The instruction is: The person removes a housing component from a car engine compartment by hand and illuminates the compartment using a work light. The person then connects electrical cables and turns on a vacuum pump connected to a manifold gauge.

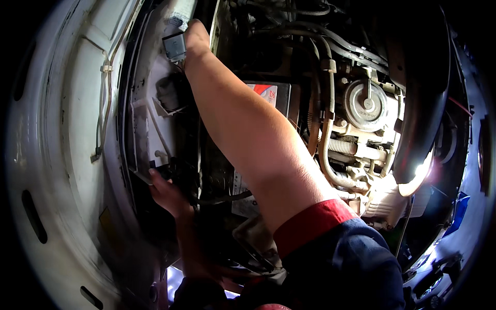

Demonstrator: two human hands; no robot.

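Observation:
My right arm stretches to the top of a light metal panel (157,124), with my right hand (198,36) beside a small grey box (174,46) with wires below it; its fingers are mostly hidden. Lower down, my left hand (168,194) is at the panel’s lower edge by dark fittings (169,167), fingers bent around something I cannot make out. A black part (168,93) sits on the panel between my hands. A battery (263,90) with a red and white label lies partly under my right forearm.
Engine hoses (326,150) and a round metal housing (364,106) fill the right side, beside a dark curved part (421,77) and a bright lamp glare (419,169). A white body frame (57,155) with a thin cable runs down the left.

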